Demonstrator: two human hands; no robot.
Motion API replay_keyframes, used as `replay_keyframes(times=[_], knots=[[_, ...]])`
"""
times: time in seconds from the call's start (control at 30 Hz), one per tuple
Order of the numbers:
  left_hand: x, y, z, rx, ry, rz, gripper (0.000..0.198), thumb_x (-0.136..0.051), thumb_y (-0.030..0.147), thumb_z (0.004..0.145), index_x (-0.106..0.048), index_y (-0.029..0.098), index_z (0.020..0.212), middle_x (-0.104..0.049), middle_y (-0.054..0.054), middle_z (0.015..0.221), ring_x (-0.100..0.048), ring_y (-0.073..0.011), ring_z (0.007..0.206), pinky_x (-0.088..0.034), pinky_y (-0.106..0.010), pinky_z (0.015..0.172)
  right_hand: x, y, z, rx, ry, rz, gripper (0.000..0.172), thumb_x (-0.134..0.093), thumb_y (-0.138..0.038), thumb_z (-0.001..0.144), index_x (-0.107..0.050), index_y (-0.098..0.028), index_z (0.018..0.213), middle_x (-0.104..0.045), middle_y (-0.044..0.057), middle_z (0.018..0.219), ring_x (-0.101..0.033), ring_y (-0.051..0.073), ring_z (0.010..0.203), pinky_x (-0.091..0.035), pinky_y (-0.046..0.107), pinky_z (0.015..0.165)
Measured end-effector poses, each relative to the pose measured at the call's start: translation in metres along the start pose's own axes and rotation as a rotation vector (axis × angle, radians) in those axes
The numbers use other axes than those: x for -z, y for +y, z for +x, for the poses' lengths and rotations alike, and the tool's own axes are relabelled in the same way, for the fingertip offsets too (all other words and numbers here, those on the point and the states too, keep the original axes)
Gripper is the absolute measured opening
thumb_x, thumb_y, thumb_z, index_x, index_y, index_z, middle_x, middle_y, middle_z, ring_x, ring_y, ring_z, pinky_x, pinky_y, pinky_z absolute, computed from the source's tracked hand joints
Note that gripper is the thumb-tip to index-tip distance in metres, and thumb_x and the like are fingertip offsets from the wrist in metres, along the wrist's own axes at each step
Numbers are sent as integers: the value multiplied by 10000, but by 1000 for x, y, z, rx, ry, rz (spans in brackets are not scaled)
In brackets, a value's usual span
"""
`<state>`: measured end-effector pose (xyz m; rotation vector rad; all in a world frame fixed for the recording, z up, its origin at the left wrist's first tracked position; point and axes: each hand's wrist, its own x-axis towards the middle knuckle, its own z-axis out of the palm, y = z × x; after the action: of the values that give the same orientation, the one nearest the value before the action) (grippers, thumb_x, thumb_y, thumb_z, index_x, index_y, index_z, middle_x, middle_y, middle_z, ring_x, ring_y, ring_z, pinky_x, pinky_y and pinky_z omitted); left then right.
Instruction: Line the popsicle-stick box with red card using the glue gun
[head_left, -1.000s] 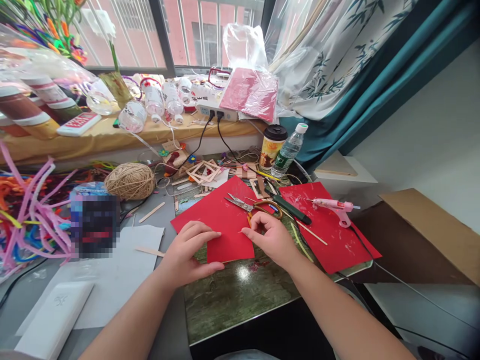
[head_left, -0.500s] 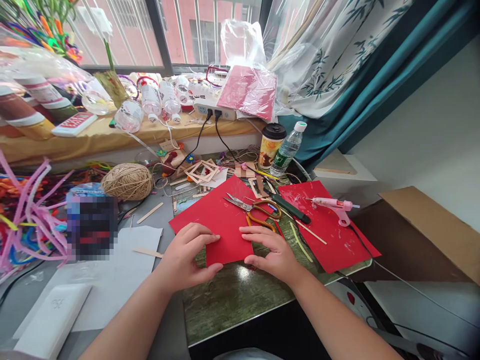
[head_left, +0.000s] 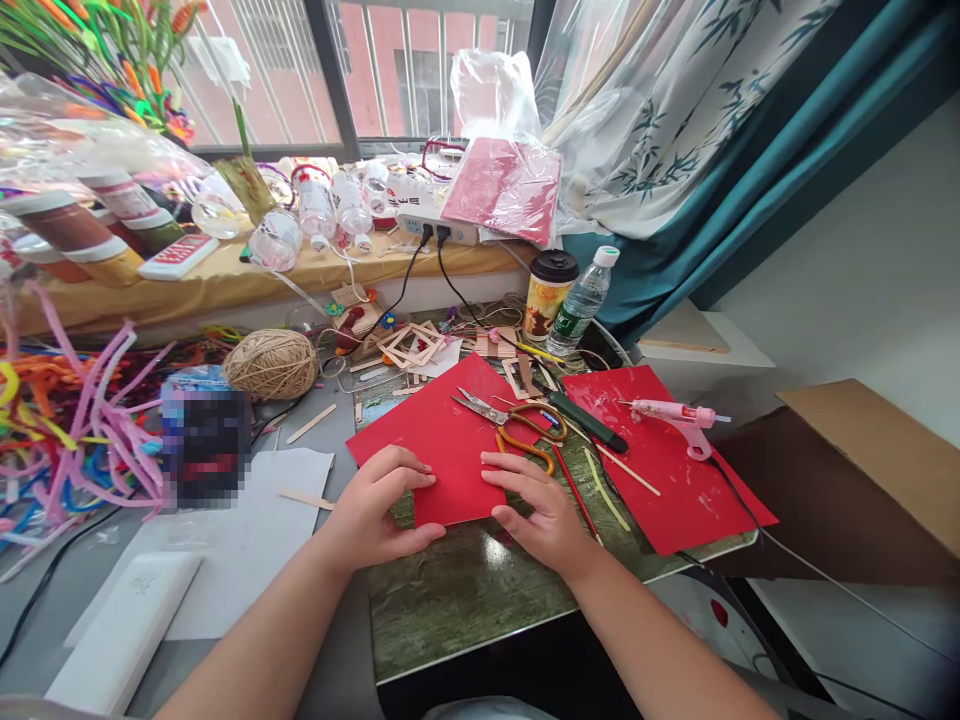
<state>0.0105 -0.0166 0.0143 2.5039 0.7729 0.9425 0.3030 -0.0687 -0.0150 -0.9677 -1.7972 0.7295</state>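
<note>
Red paper [head_left: 459, 492] lies under my two hands near the front of the green marbled board. My left hand [head_left: 386, 505] holds its left side, fingertips on top and the thumb at the near edge. On the right side, my right hand [head_left: 529, 505] grips it in the same way. The paper spreads out behind the hands to the left and right; whether it is one sheet or two overlapping ones I cannot tell. Scissors [head_left: 517, 415] with brown handles rest on its far right part, blades slightly parted and pointing left.
To the right, a pink glue gun [head_left: 675, 412] lies on another red sheet [head_left: 660, 500], beside a dark green utility knife [head_left: 589, 420]. A paper cup [head_left: 547, 300] and water bottle [head_left: 581, 305] stand behind. Leftward are a twine ball [head_left: 271, 364], pipe cleaners [head_left: 97, 420] and a white power bank [head_left: 127, 635].
The view has shifted slightly, so the surroundings appear a little farther right. Both hands keep their places on the red paper, with only tiny finger movement.
</note>
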Motion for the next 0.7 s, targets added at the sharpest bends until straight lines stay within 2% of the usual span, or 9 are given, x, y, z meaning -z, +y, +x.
replay_keyframes(times=[0.1,0.2,0.27,0.33,0.4,0.53,0.7], knots=[[5,5,1,-25,14,53,404,-845,391,847,-622,246,1150,-712,-126,1124,-704,-279,1029,-589,-435,895,-1,1,0,17,-6,-1,435,-770,-450,976,-715,-324,1389,-682,112,1492,-662,318,1364,-538,515,1162],[17,21,8,-6,-54,152,363,-809,402,864,-627,253,1141,-730,-156,1229,-719,-312,1119,-590,-471,934,-2,4,-1,27,-3,11,434,-778,-420,974,-709,-331,1393,-673,107,1502,-658,309,1367,-543,501,1157],[25,35,15,99,-129,204,539,-804,465,874,-587,254,1321,-665,-190,1436,-660,-360,1309,-565,-531,1042,-3,6,-2,33,-2,25,431,-770,-412,982,-704,-333,1401,-663,107,1514,-652,306,1373,-538,502,1161],[27,47,20,239,-192,232,805,-790,551,887,-440,249,1545,-551,-202,1596,-565,-387,1451,-526,-573,1129,-4,6,-3,45,4,32,431,-768,-418,984,-706,-332,1401,-662,108,1517,-645,307,1380,-529,510,1170],[24,54,21,335,-254,232,920,-744,597,922,-309,248,1654,-492,-188,1657,-516,-381,1506,-504,-574,1171,-3,5,-3,54,9,33,423,-763,-424,986,-710,-329,1395,-661,109,1519,-636,307,1391,-517,517,1180],[8,53,14,378,-316,215,778,-610,557,1028,-322,233,1674,-477,-172,1675,-491,-346,1535,-471,-549,1215,-3,1,-3,48,-1,34,415,-743,-436,1001,-709,-322,1398,-657,110,1524,-622,301,1407,-501,519,1195],[0,48,10,345,-304,277,735,-599,599,1022,-437,205,1621,-539,-191,1618,-526,-371,1493,-462,-577,1200,-4,0,-3,48,26,62,443,-746,-453,997,-694,-311,1413,-680,116,1493,-632,299,1398,-492,525,1208]])
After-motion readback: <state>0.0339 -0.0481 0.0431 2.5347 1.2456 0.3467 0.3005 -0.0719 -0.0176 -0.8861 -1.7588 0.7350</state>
